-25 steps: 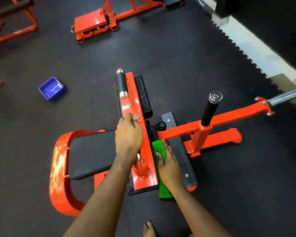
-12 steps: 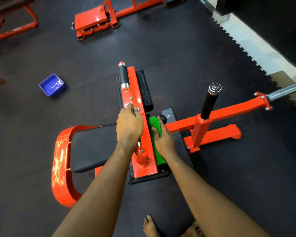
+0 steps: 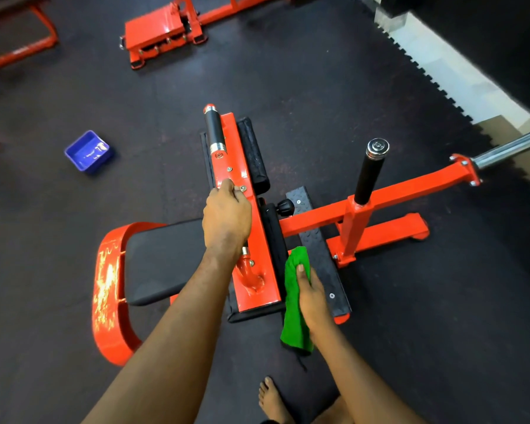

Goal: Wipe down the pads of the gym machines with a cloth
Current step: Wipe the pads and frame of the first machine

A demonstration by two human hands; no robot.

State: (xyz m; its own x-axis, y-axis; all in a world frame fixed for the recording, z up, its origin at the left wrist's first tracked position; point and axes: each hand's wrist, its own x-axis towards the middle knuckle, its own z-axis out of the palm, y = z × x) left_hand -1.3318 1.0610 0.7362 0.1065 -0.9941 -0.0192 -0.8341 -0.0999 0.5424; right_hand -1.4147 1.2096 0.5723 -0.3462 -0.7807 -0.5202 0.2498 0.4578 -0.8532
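The left hand (image 3: 227,215) steadies the red plate (image 3: 259,240) that backs the pad (image 3: 275,237), its fingers (image 3: 228,188) curled down onto the metal beside a bolt; the right hand (image 3: 313,296) clamps the green cloth (image 3: 294,304) against the pad's right edge, thumb on top, the other fingers hidden behind the fabric, so how they lie cannot be told. The cloth sits low on that edge, touching it, with a loose tail hanging past the pad's near end, above the floor (image 3: 410,332).

The chief risk is probably a partial wipe; the cloth is bunched narrow, so it may cover only a strip of the edge and miss the pad's face, which is turned away from the camera; the far roll (image 3: 253,151) and the seat (image 3: 162,258) could likewise be skipped. The tail may drag on the floor and carry grit back onto the pad; on an upward stroke it could also snag on the knob (image 3: 285,206) or the footplate (image 3: 318,249) just beside the hand, tugging the cloth loose. If the plate pivots, a hard push might swing it and nip the left fingers; the bare foot (image 3: 273,399) stands near the machine, so a careless step could bang it.
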